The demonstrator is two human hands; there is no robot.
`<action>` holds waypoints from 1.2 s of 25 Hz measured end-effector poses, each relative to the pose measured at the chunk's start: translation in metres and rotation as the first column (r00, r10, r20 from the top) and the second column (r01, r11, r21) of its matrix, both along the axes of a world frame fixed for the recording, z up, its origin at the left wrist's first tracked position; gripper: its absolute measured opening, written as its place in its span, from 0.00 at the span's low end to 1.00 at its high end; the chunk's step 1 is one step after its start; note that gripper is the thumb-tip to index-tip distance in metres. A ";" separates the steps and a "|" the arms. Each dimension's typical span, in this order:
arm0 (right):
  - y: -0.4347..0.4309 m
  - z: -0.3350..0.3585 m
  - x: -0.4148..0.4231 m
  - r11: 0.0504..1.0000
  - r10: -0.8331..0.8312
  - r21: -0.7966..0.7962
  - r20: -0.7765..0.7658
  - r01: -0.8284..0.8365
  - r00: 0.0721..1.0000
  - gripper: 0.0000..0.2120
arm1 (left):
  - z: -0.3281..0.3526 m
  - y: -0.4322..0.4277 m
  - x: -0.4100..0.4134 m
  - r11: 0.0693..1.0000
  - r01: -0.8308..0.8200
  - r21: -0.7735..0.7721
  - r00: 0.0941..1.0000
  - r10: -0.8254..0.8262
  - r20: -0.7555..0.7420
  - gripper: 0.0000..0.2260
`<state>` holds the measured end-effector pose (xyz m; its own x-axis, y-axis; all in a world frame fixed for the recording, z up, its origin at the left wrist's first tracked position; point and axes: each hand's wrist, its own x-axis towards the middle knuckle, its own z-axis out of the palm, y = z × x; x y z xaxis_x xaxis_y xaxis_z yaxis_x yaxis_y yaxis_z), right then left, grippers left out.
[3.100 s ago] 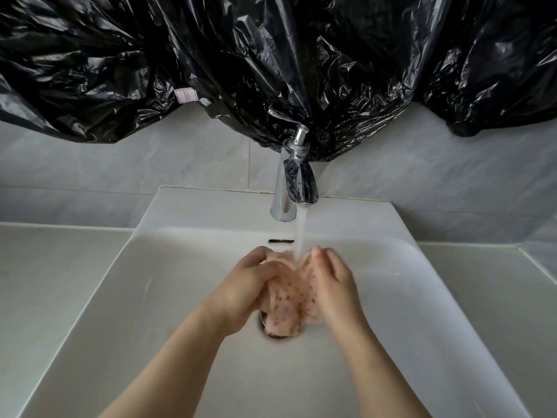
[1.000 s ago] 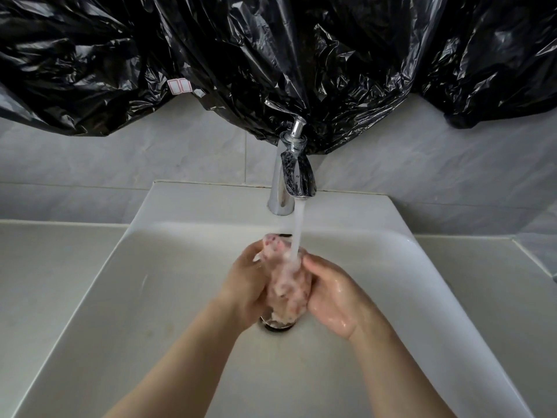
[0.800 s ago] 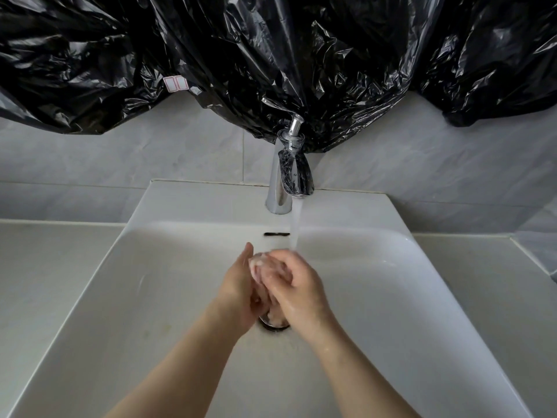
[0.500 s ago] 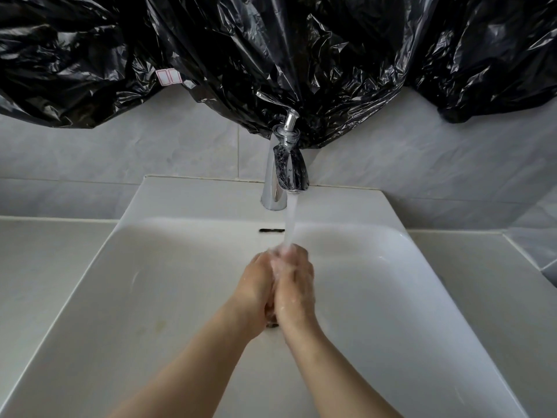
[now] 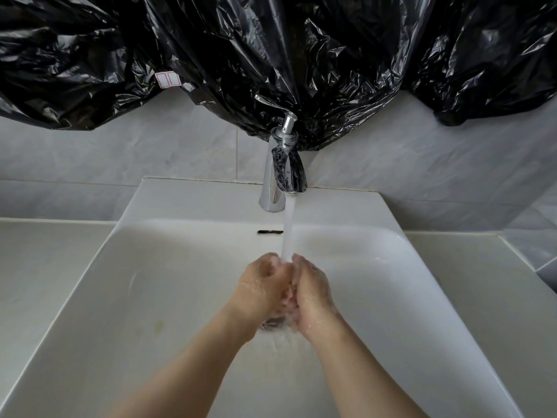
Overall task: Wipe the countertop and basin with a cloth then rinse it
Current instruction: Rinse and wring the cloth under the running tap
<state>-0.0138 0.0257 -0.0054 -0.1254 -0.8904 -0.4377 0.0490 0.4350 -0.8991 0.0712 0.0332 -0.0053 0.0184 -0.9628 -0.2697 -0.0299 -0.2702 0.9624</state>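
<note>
Water's on: a steady stream (image 5: 287,233) drops from the chrome faucet (image 5: 280,173) and lands right where the two hands meet. That's over the middle of the basin (image 5: 150,297), a touch nearer its back edge than its front.

The left hand (image 5: 262,285) and right hand (image 5: 310,291) are pressed together, knuckles up, both wet. The left fingers (image 5: 271,262) curl in like a fist, and the right fingers (image 5: 301,262) curl in to meet them.

And the cloth (image 5: 285,298)? Nearly swallowed. Only a pinkish sliver shows in the seam between the palms, and that is probably it. It looks bunched tight inside both grips, directly above the drain (image 5: 272,322).

This reads as the rinse step, with the wiping apparently done. Here's how to do it well:
- Loosen the bundle a little so the water runs through the folds, not just over the knuckles.
- Knead and squeeze in turns.
- Roll the wad so every face meets the stream.
- Hold it low in the bowl, so spray stays inside the rim and off the tabletop (image 5: 39,267) on either side.
- Finish with a firm wring over the drain, once the run-off looks clear.

One more thing to watch: a faint yellowish mark (image 5: 156,325) sits on the basin floor toward the front-left corner. It may deserve another pass with the clean cloth.
</note>
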 end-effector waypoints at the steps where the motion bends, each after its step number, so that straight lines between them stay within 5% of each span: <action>1: -0.003 0.000 -0.006 1.000 -0.014 -0.010 -0.063 0.014 0.998 0.14 | 0.000 0.000 0.003 0.997 0.051 -0.056 0.999 -0.052 -0.015 0.07; 5: -0.002 0.002 -0.018 0.970 0.137 -0.192 -0.089 -0.152 0.987 0.03 | 0.008 -0.007 0.018 0.995 -0.098 -0.004 0.951 0.092 -0.294 0.04; 9: 0.003 0.009 -0.016 0.932 0.348 -0.049 -0.156 -0.359 0.924 0.11 | 0.015 -0.012 0.030 0.992 -0.116 0.042 0.934 0.124 -0.336 0.08; 11: 0.001 0.011 -0.020 0.953 0.284 -0.067 -0.148 -0.296 0.947 0.08 | 0.017 -0.015 0.037 0.997 -0.078 0.022 0.957 0.081 -0.278 0.16; 15: -0.008 -0.001 -0.013 0.972 0.015 -0.234 0.022 -0.010 1.000 0.08 | 0.002 -0.011 0.032 0.998 -0.043 -0.052 0.990 0.050 0.134 0.03; 18: -0.008 0.000 -0.009 0.961 0.036 -0.274 0.302 0.050 0.953 0.04 | -0.006 -0.008 0.022 0.995 0.079 0.067 0.993 -0.072 -0.095 0.06; 19: -0.011 0.001 -0.011 0.954 -0.028 -0.277 0.292 0.113 0.956 0.02 | -0.004 -0.007 0.021 0.989 0.089 0.119 0.991 -0.075 -0.115 0.06; 21: -0.012 -0.002 -0.016 0.951 -0.158 -0.273 -0.037 0.142 0.987 0.08 | -0.005 -0.004 0.020 0.980 0.109 0.167 0.978 -0.076 -0.194 0.10; 23: -0.007 -0.005 -0.013 0.981 -0.032 -0.195 -0.277 -0.023 0.960 0.06 | -0.006 -0.003 0.018 0.984 0.081 0.161 0.926 -0.015 -0.378 0.08; 27: 0.002 -0.002 -0.004 0.955 0.192 -0.207 -0.102 -0.210 0.976 0.06 | -0.012 -0.010 0.028 0.982 -0.085 0.170 0.860 0.158 -0.484 0.07; 30: 0.003 -0.004 0.000 0.944 0.111 -0.287 -0.194 -0.165 0.975 0.02 | -0.013 -0.008 0.024 0.976 -0.131 0.173 0.968 0.163 -0.189 0.10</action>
